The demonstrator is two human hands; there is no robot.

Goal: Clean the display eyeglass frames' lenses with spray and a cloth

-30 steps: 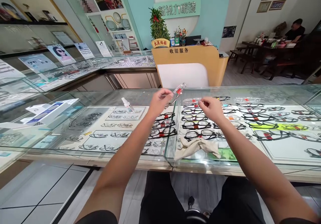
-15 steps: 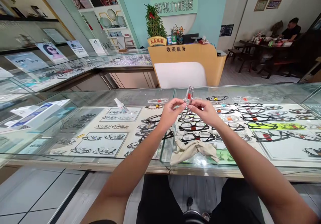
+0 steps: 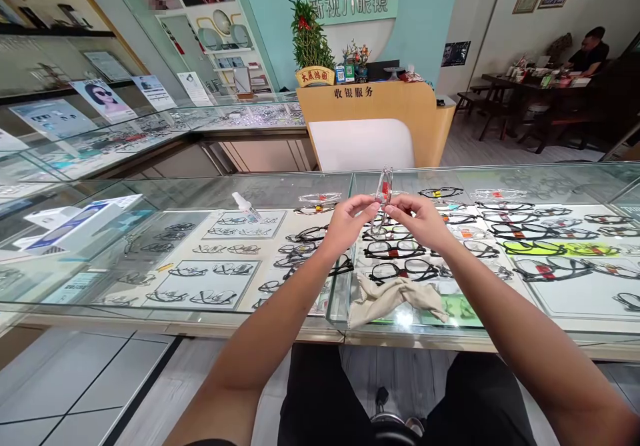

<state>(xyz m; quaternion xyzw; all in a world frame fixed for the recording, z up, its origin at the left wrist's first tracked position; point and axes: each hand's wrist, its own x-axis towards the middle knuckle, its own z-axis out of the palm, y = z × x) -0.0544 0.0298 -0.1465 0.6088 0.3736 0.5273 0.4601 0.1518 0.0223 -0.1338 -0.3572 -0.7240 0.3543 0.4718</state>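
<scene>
Between my hands, above the glass counter, is a pair of clear-framed eyeglasses [image 3: 385,183] with a red label on the lens. The frame is turned edge-on and stands upright. My left hand [image 3: 350,225] pinches it from the left with thumb and fingers. From the right, my right hand [image 3: 417,219] pinches it too, and the fingertips of both hands nearly meet. Below lie rows of dark-framed eyeglasses [image 3: 404,270] with red labels. A crumpled beige cloth [image 3: 395,297] rests on the glass near the front edge.
A white spray bottle [image 3: 246,207] stands left of my hands on the glass counter [image 3: 300,323]. Further left is a white box [image 3: 83,223]. Beyond are a wooden cashier desk [image 3: 370,103] with a plant [image 3: 310,39], and a seated person [image 3: 593,53] at a dark table.
The view has shifted slightly, so the counter sits a little further right. Both hands keep hold of the clear eyeglasses, whose angle has changed a little.
</scene>
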